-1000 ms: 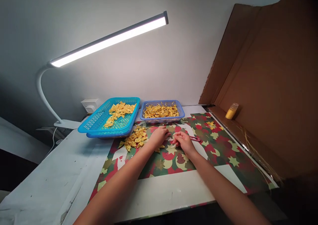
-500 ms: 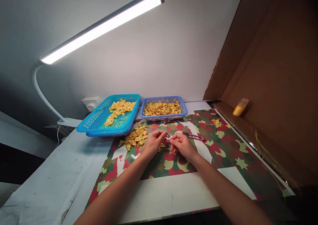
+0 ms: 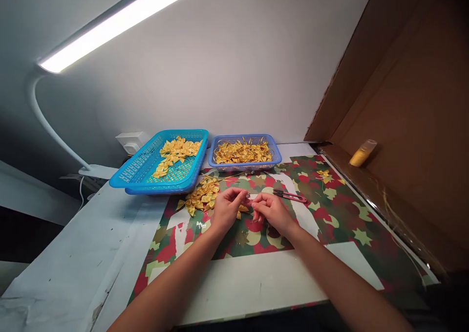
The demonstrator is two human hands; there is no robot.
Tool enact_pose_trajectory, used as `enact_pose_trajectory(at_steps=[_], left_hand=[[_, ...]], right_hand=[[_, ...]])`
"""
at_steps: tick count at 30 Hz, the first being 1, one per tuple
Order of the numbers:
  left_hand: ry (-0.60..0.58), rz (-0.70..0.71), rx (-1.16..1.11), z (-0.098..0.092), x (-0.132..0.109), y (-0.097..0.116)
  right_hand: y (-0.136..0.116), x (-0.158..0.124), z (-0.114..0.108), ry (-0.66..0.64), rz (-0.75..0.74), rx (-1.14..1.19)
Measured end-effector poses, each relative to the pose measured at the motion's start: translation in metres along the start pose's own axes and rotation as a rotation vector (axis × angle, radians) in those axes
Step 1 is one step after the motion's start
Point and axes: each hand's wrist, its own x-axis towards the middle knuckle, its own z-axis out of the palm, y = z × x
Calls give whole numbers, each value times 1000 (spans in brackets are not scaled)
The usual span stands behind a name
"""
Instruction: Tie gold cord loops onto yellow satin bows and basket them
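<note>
Head view: we pinch a small shiny piece [image 3: 248, 195] in the fingers of our left hand [image 3: 227, 209], above the patterned mat [image 3: 342, 210] between gold bows [image 3: 203, 195] and snips [image 3: 287, 195], while our right hand [image 3: 273, 213] bunches its fingertips alongside, gripping something or nothing, we cannot tell.

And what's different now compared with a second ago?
The left hand has drawn back toward the person and now pinches a small shiny piece; the right hand has shifted left, close beside it. The camera view moved too. The turquoise basket, purple basket and snips stayed put.
</note>
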Motion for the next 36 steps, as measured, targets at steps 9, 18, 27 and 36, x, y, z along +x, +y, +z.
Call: enact_pose_trajectory(at_steps=[9, 18, 27, 36], left_hand=[[45, 17, -71, -3, -4, -4], [-32, 4, -102, -2, -7, -6], [-287, -57, -68, -9, -10, 5], [-217, 221, 256, -17, -15, 20]], right_hand=[[-10, -1, 5, -24, 28, -19], [-6, 1, 3, -35, 5, -42], [5, -9, 5, -53, -92, -18], [-1, -14, 1, -40, -207, -96]])
